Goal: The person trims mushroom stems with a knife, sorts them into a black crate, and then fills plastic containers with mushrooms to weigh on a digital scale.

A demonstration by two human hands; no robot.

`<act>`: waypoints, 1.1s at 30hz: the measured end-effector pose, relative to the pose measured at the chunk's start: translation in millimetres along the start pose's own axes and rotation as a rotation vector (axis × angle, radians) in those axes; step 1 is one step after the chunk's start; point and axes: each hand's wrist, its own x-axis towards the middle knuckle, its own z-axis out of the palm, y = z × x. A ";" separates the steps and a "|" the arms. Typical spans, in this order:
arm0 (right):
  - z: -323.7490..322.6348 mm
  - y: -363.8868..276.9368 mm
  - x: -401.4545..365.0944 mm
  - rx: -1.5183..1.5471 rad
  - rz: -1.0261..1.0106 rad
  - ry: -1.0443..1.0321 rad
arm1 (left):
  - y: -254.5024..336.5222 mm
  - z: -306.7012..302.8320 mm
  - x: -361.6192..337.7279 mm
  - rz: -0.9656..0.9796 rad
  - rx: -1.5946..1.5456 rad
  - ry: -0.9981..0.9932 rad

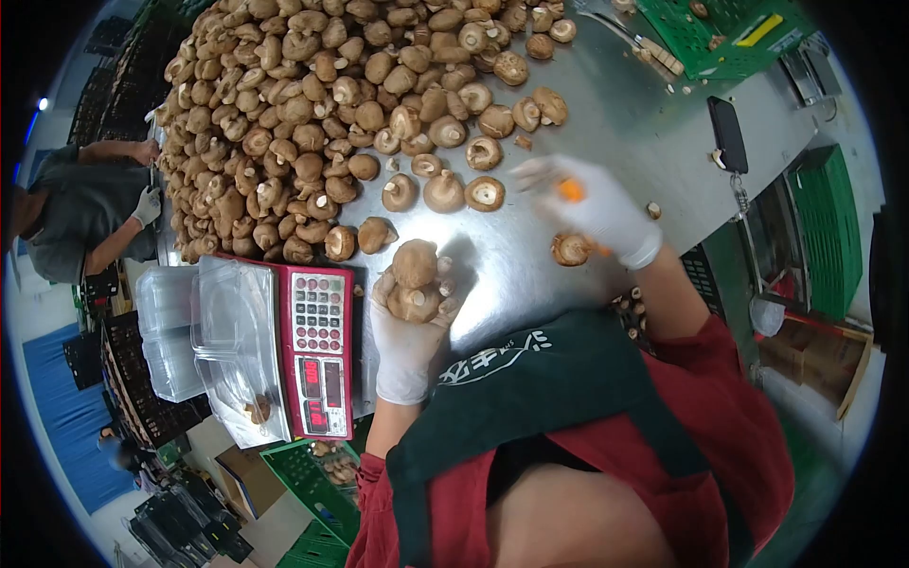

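My left hand (pixel 409 346), in a white glove, is closed around shiitake mushrooms (pixel 415 265) stacked in its palm, just right of the scale. My right hand (pixel 597 204), gloved too and smeared by motion, is over the steel table (pixel 511 275). An orange-handled tool (pixel 571 190) shows in its grip; its working end cannot be made out. Just below that hand lies a shiitake mushroom (pixel 571 249) with its underside up. Between the hands and the heap, several single mushrooms (pixel 443 192) rest on the metal.
A large shiitake heap (pixel 294 123) covers the upper left. The red scale (pixel 317 379) carries clear plastic trays (pixel 232 303). A phone (pixel 727 135), a knife (pixel 660 55) and a green crate (pixel 710 47) are at the right. Another person (pixel 90 213) stands beyond the heap.
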 end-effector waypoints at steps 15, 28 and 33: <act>42.8 -15.3 35.2 0.593 0.313 -0.276 | -14.0 5.3 32.8 1.068 2.018 0.083; 61.6 0.4 33.4 0.678 0.356 -0.239 | -18.0 44.0 17.9 0.797 1.393 -0.019; 59.2 -2.2 26.7 0.567 0.338 -0.274 | -21.5 47.2 21.8 0.652 1.137 0.004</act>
